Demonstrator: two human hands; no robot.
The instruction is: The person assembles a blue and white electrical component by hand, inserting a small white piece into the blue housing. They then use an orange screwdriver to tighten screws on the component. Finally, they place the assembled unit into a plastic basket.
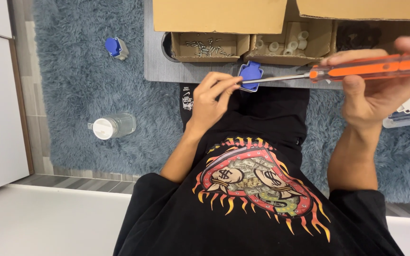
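While I look down from the head camera, my left hand (pixel 212 97) has its fingers curled together, pinching the blue socket piece (pixel 251 76) at the desk's (pixel 167 71) near edge. My right hand (pixel 380 80) is wrapped shut around the orange-handled screwdriver (pixel 361 68), whose metal shaft runs left with its tip meeting the socket piece. Behind them stand cardboard boxes: one with screws (pixel 207 47), one with white round parts (pixel 285 42). A second blue socket (pixel 116 48) and a clear jar with a white lid (pixel 112 126) lie on the blue-grey rug (pixel 81 85), well apart. The held piece is small, blue, squarish, partly hidden by my fingers.
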